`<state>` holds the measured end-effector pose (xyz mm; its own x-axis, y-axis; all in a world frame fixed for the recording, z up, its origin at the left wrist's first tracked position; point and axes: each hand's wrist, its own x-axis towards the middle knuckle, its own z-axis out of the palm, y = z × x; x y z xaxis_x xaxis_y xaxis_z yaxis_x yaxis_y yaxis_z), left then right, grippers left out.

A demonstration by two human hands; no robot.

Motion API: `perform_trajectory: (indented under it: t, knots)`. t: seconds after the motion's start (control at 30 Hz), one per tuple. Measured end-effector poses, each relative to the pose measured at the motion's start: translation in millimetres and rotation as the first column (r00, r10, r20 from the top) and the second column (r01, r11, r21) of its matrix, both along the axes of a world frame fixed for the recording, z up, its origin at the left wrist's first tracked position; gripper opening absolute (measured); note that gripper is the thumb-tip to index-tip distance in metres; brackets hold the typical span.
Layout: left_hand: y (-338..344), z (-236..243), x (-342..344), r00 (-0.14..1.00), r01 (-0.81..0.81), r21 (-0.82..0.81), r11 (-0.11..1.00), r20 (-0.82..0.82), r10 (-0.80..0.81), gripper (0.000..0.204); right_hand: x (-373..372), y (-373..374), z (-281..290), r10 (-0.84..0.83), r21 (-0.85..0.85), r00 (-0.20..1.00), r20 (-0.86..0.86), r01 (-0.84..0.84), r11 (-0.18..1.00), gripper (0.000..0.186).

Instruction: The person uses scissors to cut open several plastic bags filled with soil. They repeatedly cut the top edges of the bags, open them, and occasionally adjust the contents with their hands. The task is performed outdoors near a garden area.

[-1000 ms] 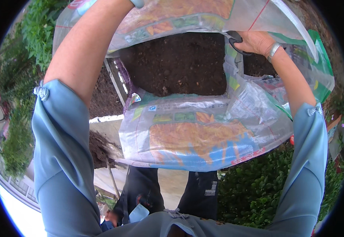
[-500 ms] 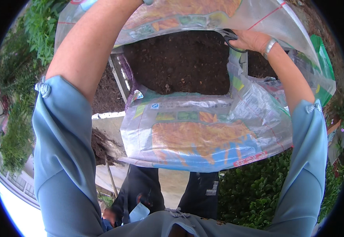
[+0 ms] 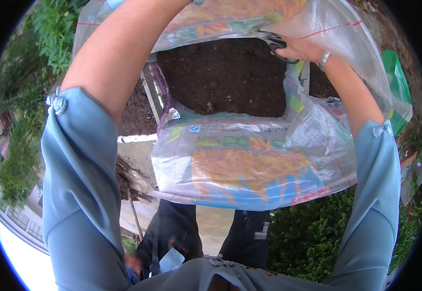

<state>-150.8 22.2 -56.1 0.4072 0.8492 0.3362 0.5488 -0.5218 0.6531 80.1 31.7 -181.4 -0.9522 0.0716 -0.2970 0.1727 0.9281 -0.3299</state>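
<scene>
My right hand (image 3: 302,48), with a metal band at its wrist, is closed round the dark handles of scissors (image 3: 275,43). Their blades lie at the edge of the upper sheet of a printed, translucent woven plastic sack (image 3: 250,167). The sack is cut open across its middle, and dark soil (image 3: 220,77) shows in the gap between its upper and lower sheets. My left forearm (image 3: 119,48) reaches over the upper sheet; the hand itself is cut off by the top edge, so its fingers are hidden.
A purple mesh edge (image 3: 161,89) and a pale frame bar (image 3: 152,94) border the soil on the left. Green plastic (image 3: 399,87) lies at the far right. Leafy shrubs (image 3: 312,230) grow at the lower right, and a thin stick (image 3: 134,216) leans at the lower left.
The scissors and my right hand have shifted slightly left along the upper sheet's edge, and the blades show more. My left forearm has moved a little right. The sack appears slightly farther right.
</scene>
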Motion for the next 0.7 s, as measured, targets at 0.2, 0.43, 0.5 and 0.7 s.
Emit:
perform_trajectory:
  t: [0.2, 0.43, 0.5, 0.7]
  knots:
    - [1.5, 2.8, 2.0, 0.998, 0.017, 0.038, 0.999, 0.055, -0.019, 0.005, -6.1, -11.4, -39.8, -0.006, -0.156, 0.987, -0.158, -0.019, 0.988, 0.053]
    - [4.0, 7.5, 8.6, 0.998, 0.028, 0.133, 0.991, 0.050, -0.035, 0.004, -50.8, -41.0, -89.9, 0.541, 0.759, 0.841, 0.017, -0.363, 0.541, 0.040]
    - [-11.2, 10.0, -5.1, 1.000, 0.013, 0.115, 0.993, 0.013, -0.014, 0.003, -99.0, -70.9, -29.1, 0.518, 0.737, 0.833, 0.195, -0.473, 0.483, 0.034]
    - [-17.8, 26.9, -5.3, 0.998, 0.006, 0.130, 0.992, 0.055, -0.013, 0.003, -144.5, -97.4, -3.0, -0.053, -0.129, 0.993, -0.103, 0.040, 0.991, 0.034]
